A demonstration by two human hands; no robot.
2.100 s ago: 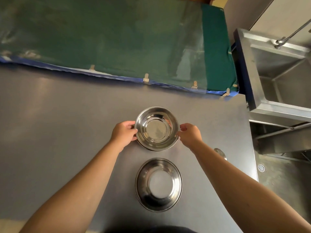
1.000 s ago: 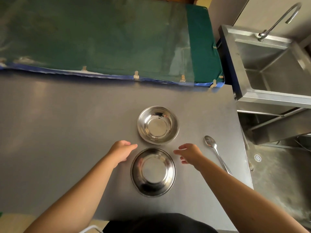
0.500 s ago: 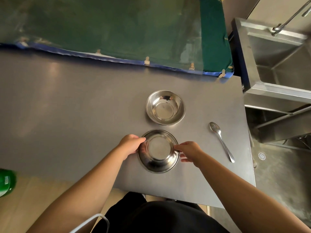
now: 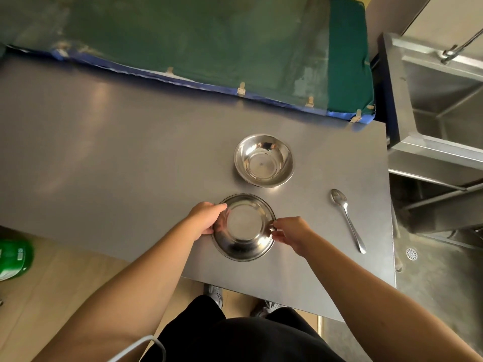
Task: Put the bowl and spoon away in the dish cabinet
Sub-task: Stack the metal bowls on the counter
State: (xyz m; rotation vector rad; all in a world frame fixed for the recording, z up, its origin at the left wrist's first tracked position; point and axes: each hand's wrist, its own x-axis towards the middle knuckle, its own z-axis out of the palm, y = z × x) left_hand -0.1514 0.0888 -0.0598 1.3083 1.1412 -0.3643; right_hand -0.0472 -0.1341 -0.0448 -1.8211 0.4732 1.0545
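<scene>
Two shiny steel bowls are on the grey metal table (image 4: 117,158). The near bowl (image 4: 244,228) is gripped on both sides: my left hand (image 4: 205,218) clasps its left rim and my right hand (image 4: 290,232) pinches its right rim. It looks tilted slightly toward me. The far bowl (image 4: 263,160) sits upright and untouched just beyond it. A steel spoon (image 4: 346,218) lies flat to the right of the bowls, bowl end pointing away from me. No dish cabinet is in view.
A green mat with blue edging (image 4: 209,43) covers the surface behind the table. A steel sink with a faucet (image 4: 439,100) stands at the right. A green object (image 4: 14,257) rests on the floor at the left. The table's near edge runs just in front of my legs.
My hands let go of the far bowl, drew back toward me and closed on the near bowl's rim. The view widened, showing the spoon and the table's near edge.
</scene>
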